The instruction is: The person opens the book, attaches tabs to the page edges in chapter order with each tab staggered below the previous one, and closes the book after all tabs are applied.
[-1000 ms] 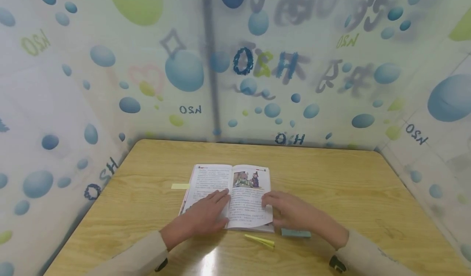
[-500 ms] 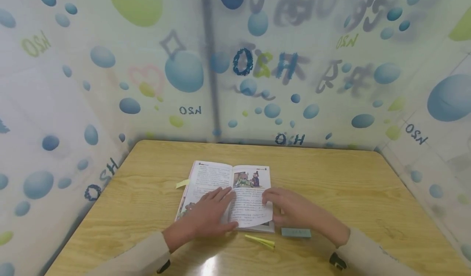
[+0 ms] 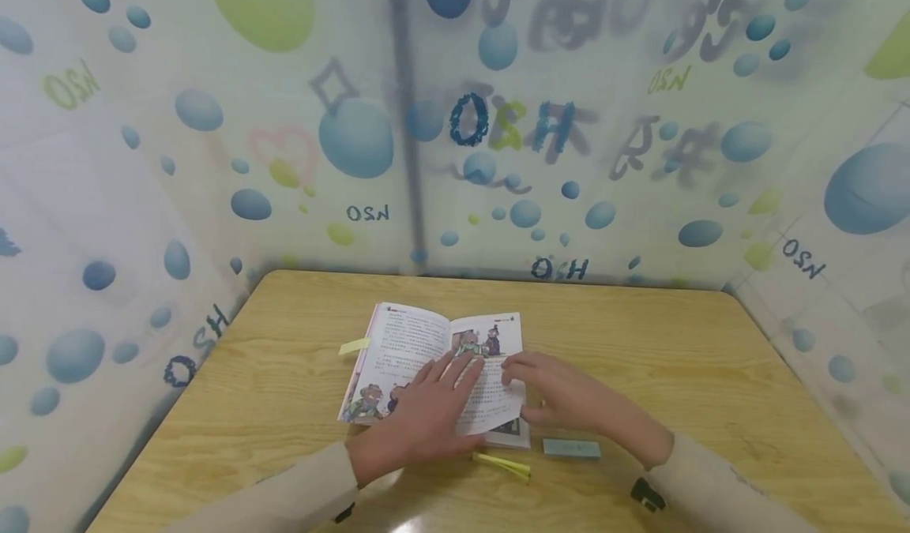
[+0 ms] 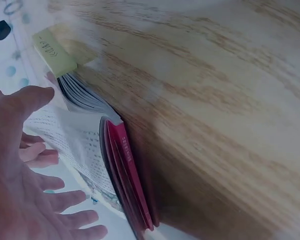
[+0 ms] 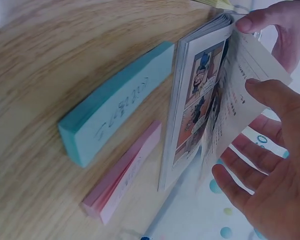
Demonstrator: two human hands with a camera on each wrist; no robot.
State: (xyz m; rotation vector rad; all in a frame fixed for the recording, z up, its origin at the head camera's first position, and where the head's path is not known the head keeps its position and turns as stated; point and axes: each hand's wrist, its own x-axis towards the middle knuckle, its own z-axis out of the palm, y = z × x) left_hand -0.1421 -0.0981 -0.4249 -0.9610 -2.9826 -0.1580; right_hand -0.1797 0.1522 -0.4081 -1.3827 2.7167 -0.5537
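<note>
An open book (image 3: 408, 343) with printed text and cartoon pictures lies at the middle of the table. My left hand (image 3: 437, 411) lies across the fold and over the right page, its fingers straight. My right hand (image 3: 569, 395) is at that page's outer edge. It pinches the page (image 5: 245, 75) between thumb and fingers, and the page's lower corner stands lifted. A comic picture (image 5: 200, 90) shows underneath. The left wrist view shows the book's pink cover (image 4: 130, 175) from its bottom edge, with the left hand's fingers spread above.
Near the right hand lie a teal sticky-note pad (image 3: 572, 448) with handwriting and a pink pad (image 5: 122, 175), hidden in the head view. A yellow pad (image 3: 503, 466) sits before the book. A yellow tab (image 3: 354, 347) juts from its left edge. Patterned curtains (image 3: 455, 185) surround the wooden table (image 3: 661, 343).
My left hand has slid right, from the fold onto the right page, uncovering a cartoon at the left page's bottom. The left page has risen slightly. My right hand stays at the page edge.
</note>
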